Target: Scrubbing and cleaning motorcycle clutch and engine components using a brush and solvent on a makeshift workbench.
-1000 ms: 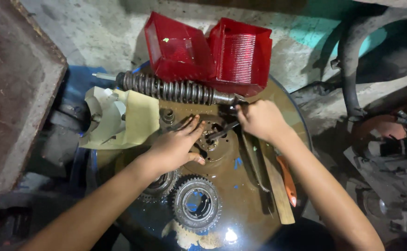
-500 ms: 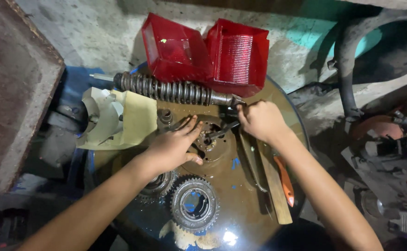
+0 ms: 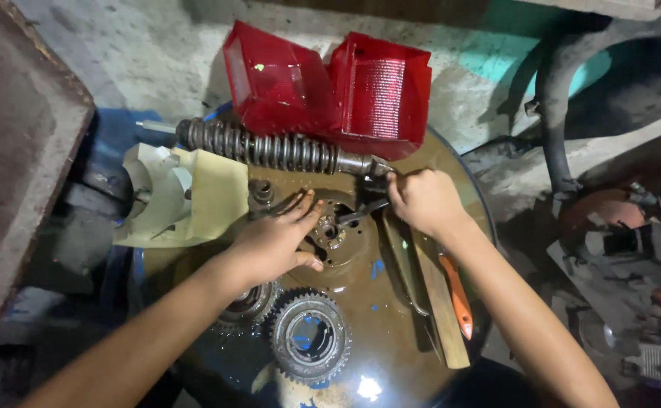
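— Both hands have barely shifted since the earlier frame; the left hand has slid a touch toward the middle of the drum top, fingers spread wider.

— What lies nearest?

— A toothed gear sits at the near edge, with a second gear just beside it, partly under the left wrist. To the right lie a wooden strip and an orange-handled tool, side by side.

— And the hands?

— The left lies flat and open, pressing on a round metal plate. The right hand is closed narrowly, pinching a dark metal part at the plate's far edge.

— Beyond them?

— A coil spring lies across the drum's far side, its end touching that part. Cream paper is to the left, and two red lenses stand behind.
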